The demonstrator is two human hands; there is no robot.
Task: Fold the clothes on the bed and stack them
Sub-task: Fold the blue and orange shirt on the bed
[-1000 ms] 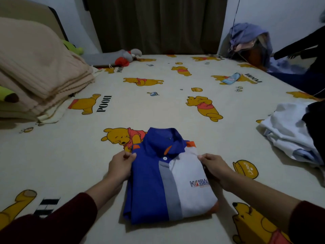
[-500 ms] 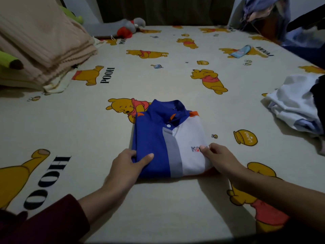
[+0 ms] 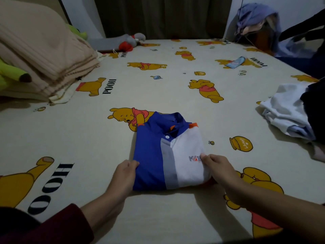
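A folded polo shirt, blue on the left, grey down the middle and white on the right, lies collar-away on the bed sheet. My left hand grips its near left edge, fingers curled round the fold. My right hand grips the near right side, fingers over the logo on the white panel. A heap of unfolded clothes, white with a dark piece on top, lies at the right edge of the bed.
Folded beige blankets are stacked at the far left with a green plush toy. A grey and red plush toy lies at the far end. A small blue item rests far right. Clothes hang on a stand.
Both hands slid from the shirt's upper sides down to its near corners and took hold. The camera view tilted down, then lifted a little.
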